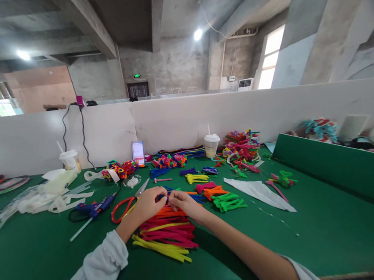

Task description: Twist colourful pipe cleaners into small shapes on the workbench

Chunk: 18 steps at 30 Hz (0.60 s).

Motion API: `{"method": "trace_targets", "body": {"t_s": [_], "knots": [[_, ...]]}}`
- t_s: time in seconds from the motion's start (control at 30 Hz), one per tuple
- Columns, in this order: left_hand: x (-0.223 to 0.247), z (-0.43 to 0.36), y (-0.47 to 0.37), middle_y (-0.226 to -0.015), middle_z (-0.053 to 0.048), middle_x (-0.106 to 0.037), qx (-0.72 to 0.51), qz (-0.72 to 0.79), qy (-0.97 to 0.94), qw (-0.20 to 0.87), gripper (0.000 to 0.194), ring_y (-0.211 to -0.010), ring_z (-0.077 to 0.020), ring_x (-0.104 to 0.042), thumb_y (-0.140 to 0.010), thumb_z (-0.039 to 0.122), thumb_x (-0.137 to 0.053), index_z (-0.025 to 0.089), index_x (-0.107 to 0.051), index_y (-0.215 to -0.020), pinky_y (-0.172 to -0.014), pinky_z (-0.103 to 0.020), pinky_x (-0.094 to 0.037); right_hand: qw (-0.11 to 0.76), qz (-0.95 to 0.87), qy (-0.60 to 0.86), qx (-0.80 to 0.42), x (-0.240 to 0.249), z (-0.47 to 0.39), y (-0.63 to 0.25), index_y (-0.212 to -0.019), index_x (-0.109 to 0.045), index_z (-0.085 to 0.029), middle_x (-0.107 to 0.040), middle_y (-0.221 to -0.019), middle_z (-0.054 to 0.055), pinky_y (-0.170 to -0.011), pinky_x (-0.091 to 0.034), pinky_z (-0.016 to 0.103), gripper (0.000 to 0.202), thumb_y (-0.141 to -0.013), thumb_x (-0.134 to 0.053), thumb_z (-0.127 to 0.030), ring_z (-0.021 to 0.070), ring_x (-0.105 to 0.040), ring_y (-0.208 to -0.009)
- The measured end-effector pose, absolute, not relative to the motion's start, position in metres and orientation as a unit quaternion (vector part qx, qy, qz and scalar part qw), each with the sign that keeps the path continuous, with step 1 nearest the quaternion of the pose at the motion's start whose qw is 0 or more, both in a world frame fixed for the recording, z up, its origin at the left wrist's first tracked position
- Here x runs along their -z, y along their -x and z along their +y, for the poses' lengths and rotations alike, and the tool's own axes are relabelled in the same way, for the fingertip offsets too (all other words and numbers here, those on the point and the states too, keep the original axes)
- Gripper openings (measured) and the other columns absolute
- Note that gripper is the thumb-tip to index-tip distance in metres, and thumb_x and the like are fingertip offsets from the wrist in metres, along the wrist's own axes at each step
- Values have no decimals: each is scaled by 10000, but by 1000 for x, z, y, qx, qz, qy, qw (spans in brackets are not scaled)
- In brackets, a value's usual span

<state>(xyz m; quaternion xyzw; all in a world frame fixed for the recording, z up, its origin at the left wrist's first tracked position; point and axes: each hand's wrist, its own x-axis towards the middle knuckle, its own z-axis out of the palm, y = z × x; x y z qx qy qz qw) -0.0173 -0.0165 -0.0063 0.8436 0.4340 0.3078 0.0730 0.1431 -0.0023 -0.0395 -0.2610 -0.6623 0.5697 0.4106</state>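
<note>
My left hand (151,202) and my right hand (184,202) meet with fingertips pinched together, working on a small dark blue pipe cleaner (162,197), mostly covered by the fingers. Beneath them lies a pile of loose pipe cleaners (166,233) in red, orange, pink and yellow. Red-handled scissors (125,207) rest just left of my left hand, blades pointing away. Right of my right hand are small bent bundles: a yellow one (197,178), an orange one (215,192) and a green one (228,202).
A blue glue gun (95,207) and white strips (39,198) lie to the left. Finished-looking colourful clusters (241,146), a lidded cup (212,145) and a phone (138,152) stand along the white partition (172,123). A white sheet (259,193) and green divider (336,164) are to the right.
</note>
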Motion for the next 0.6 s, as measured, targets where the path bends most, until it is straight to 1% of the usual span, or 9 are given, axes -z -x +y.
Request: {"method": "trace_targets", "body": {"t_s": [0.3, 0.37, 0.47, 0.6], "knots": [[3, -20, 16, -791, -5, -626, -292, 439, -846, 75, 156, -714, -131, -542, -760, 196, -439, 191, -593, -784, -662, -222, -394, 408, -653, 271, -577, 39, -2, -143, -625, -467, -164, -448, -520, -56, -486, -251, 214, 367, -665, -584, -509, 62, -366, -458], [3, -21, 16, -793, -8, -626, -286, 441, -847, 77, 159, -718, -135, -543, -761, 196, -438, 192, -594, -793, -658, -224, -396, 403, -650, 279, -581, 39, -2, -143, -625, -481, -162, -453, -509, -52, -485, -256, 216, 374, -672, -567, -522, 64, -374, -453], [4, -19, 16, -826, -13, -629, -279, 439, -851, 73, 166, -757, -143, -550, -767, 188, -436, 196, -597, -809, -697, -236, -399, 388, -645, 294, -588, 40, -1, -143, -627, -508, -155, -457, -477, -45, -482, -264, 219, 395, -682, -538, -545, 71, -392, -446], [7, -18, 17, -848, -10, -623, -266, 443, -855, 51, 175, -767, -143, -557, -788, 196, -431, 212, -600, -831, -705, -238, -401, 375, -625, 320, -605, 43, 2, -145, -642, -547, -144, -483, -465, -36, -480, -278, 216, 383, -677, -553, -525, 72, -411, -445]]}}
